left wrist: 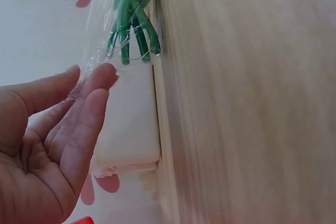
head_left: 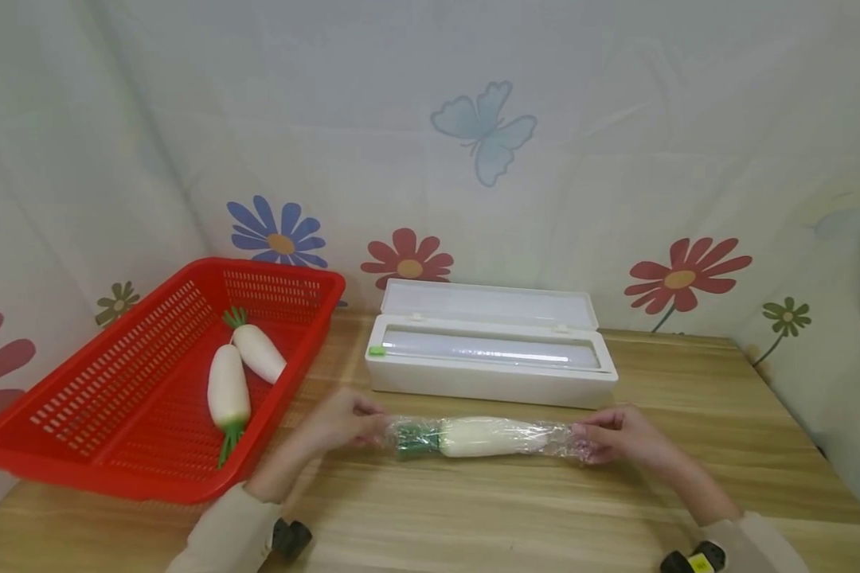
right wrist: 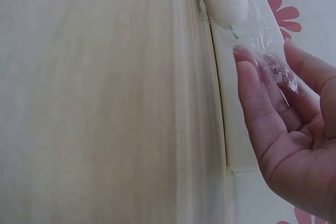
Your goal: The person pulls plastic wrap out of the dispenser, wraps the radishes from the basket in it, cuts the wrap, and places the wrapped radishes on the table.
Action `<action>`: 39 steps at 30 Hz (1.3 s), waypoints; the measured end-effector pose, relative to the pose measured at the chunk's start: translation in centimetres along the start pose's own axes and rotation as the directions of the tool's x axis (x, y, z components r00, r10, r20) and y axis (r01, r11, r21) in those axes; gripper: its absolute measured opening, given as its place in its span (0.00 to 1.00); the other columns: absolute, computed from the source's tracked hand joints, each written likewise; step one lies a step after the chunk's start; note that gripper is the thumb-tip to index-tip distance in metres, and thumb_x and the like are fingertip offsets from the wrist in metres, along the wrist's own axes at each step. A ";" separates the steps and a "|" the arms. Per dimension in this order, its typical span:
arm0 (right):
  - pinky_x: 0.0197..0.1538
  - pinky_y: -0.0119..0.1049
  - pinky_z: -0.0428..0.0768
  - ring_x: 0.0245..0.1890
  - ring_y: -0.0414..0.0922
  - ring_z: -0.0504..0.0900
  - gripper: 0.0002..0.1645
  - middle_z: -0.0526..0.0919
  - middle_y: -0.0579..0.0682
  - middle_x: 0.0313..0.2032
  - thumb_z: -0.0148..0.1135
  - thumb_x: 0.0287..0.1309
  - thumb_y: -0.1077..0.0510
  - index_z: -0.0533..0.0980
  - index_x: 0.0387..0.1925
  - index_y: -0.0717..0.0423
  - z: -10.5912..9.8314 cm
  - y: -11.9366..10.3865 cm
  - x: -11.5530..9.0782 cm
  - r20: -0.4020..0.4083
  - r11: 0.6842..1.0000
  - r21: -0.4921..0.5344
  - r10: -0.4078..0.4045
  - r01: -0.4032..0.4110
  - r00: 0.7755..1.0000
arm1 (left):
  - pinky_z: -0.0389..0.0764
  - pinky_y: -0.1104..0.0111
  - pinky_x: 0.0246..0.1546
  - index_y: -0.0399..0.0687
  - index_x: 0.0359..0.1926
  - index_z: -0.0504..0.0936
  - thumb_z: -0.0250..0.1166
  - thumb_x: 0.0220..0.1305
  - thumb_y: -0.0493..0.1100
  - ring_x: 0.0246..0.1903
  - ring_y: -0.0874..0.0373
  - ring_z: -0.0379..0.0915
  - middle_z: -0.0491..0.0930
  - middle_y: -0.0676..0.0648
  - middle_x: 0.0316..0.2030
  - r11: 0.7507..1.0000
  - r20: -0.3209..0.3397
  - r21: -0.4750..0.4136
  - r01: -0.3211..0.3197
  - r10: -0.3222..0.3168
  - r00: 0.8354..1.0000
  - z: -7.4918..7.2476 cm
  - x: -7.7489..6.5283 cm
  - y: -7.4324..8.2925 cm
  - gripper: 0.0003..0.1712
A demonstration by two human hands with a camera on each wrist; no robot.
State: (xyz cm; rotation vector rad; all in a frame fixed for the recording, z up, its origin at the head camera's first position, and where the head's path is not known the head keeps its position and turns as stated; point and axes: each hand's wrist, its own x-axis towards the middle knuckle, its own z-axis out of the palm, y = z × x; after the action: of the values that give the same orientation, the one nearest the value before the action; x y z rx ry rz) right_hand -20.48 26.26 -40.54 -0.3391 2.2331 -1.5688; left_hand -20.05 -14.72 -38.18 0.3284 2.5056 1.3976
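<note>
A white radish (head_left: pixel 476 437) with green leaves (left wrist: pixel 131 30) lies level in front of me, wrapped in clear plastic wrap (head_left: pixel 562 440). At the leaf end, my left hand (head_left: pixel 349 418) pinches the loose wrap between thumb and fingers. My right hand (head_left: pixel 619 434) pinches the gathered wrap (right wrist: pixel 281 72) past the radish's other end. Both hands are near the wooden table (head_left: pixel 487 517); whether the radish touches it I cannot tell. Just behind stands a white wrap dispenser box (head_left: pixel 487 383), its lid (head_left: pixel 489 304) raised and a roll of film (head_left: pixel 487 348) inside.
On the left stands a red plastic basket (head_left: pixel 125 485) with slotted walls. Two unwrapped white radishes lie in it, one radish (head_left: pixel 228 387) nearer and another radish (head_left: pixel 259 352) behind. A green slider (head_left: pixel 377 351) sits at the box's left end. A flower-printed curtain (head_left: pixel 580 199) hangs behind the table.
</note>
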 end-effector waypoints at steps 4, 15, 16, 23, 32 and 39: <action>0.34 0.36 0.81 0.28 0.40 0.81 0.26 0.83 0.53 0.29 0.61 0.55 0.56 0.72 0.44 0.78 0.1 -0.3 0.0 -0.017 1.000 -0.015 -0.006 0.006 1.000 | 0.78 0.66 0.22 0.35 0.31 0.83 0.64 0.55 0.34 0.19 0.60 0.74 0.80 0.47 0.21 1.000 -0.023 -0.003 0.001 -0.001 1.000 0.2 0.1 0.0 0.05; 0.33 0.36 0.81 0.27 0.39 0.81 0.26 0.83 0.52 0.30 0.60 0.56 0.55 0.72 0.44 0.77 0.1 -0.5 0.0 -0.038 0.998 -0.053 -0.020 0.018 0.999 | 0.78 0.67 0.23 0.38 0.34 0.84 0.67 0.54 0.43 0.21 0.57 0.76 0.80 0.48 0.23 1.000 0.011 0.007 -0.018 0.018 1.000 0.1 0.3 -0.3 0.11; 0.34 0.36 0.81 0.28 0.40 0.81 0.27 0.83 0.53 0.31 0.60 0.57 0.55 0.71 0.46 0.78 0.1 -0.5 0.0 -0.024 0.999 -0.050 -0.022 0.021 0.999 | 0.78 0.66 0.24 0.39 0.36 0.83 0.67 0.53 0.45 0.22 0.57 0.76 0.81 0.48 0.23 1.000 0.021 0.009 -0.016 0.015 1.000 0.1 0.2 -0.3 0.13; 0.36 0.36 0.81 0.32 0.41 0.81 0.29 0.80 0.61 0.39 0.65 0.50 0.61 0.68 0.49 0.78 0.0 0.1 -0.3 0.092 0.993 -0.064 -0.094 0.100 0.991 | 0.77 0.66 0.26 0.38 0.42 0.81 0.74 0.42 0.43 0.26 0.57 0.73 0.80 0.48 0.28 0.994 0.102 0.094 -0.048 0.038 0.994 -0.4 -0.1 -0.2 0.24; 0.31 0.33 0.80 0.26 0.39 0.79 0.24 0.81 0.54 0.29 0.71 0.39 0.63 0.74 0.39 0.75 0.9 -0.3 0.0 0.037 0.982 -0.167 -0.082 0.087 0.996 | 0.75 0.68 0.23 0.39 0.32 0.84 0.73 0.40 0.34 0.22 0.59 0.72 0.79 0.51 0.22 0.984 0.051 0.170 -0.059 0.051 0.997 0.3 0.1 -0.1 0.13; 0.30 0.34 0.81 0.23 0.40 0.81 0.15 0.83 0.58 0.25 0.69 0.41 0.66 0.76 0.30 0.76 1.3 -0.4 0.1 -0.024 0.996 -0.091 -0.026 0.024 0.999 | 0.74 0.68 0.22 0.43 0.24 0.84 0.73 0.40 0.33 0.20 0.60 0.70 0.78 0.52 0.18 0.979 0.015 0.199 -0.039 0.037 0.999 0.6 0.3 0.2 0.07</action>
State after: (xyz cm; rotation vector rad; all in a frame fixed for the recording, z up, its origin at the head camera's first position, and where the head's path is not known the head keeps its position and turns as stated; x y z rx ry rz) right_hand -19.96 25.01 -40.59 -0.3762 2.3324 -1.4948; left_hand -20.10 -14.04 -38.34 0.4234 2.6487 1.1556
